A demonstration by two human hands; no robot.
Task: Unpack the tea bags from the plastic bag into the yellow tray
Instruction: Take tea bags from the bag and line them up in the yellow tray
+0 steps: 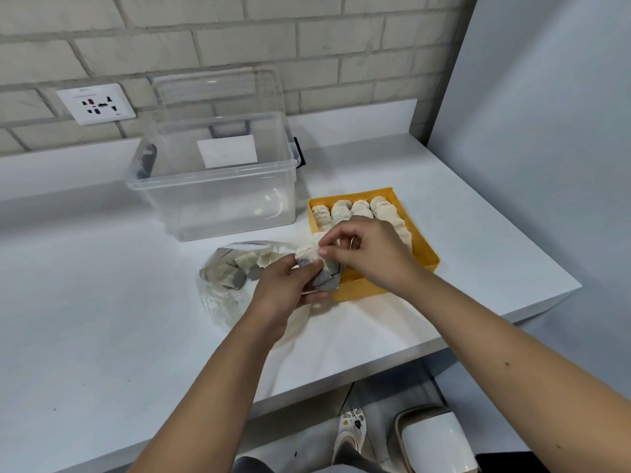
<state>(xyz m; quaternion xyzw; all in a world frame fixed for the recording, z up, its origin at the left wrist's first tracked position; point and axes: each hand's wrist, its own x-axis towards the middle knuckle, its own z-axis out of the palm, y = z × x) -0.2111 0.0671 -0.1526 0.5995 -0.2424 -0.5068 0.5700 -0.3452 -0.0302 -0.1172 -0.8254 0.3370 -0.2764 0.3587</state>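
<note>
Pale brick wall [307, 46] behind, white socket plate [96, 104] set in it. White countertop [102, 319]. Smooth blue-grey panel [546, 131] right. Grey floor [307, 435] below.

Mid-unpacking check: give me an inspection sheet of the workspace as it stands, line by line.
Surface: white countertop, a few small dark specks near its front edge.
Job's things: yellow rectangular plastic tray holds four rows of pale tea bags at its far end; crumpled clear plastic bag lies left of it with loose tea bags inside.
Clutter: clear plastic storage box behind the bag, its clear lid leaning on the wall.
Hands: left hand grips a bundle of tea bags at the tray's near-left corner; right hand pinches the bundle's top.
Cables: nothing seen.
Surroundings: pale brick wall with white wall socket; white clog on the floor below.
</note>
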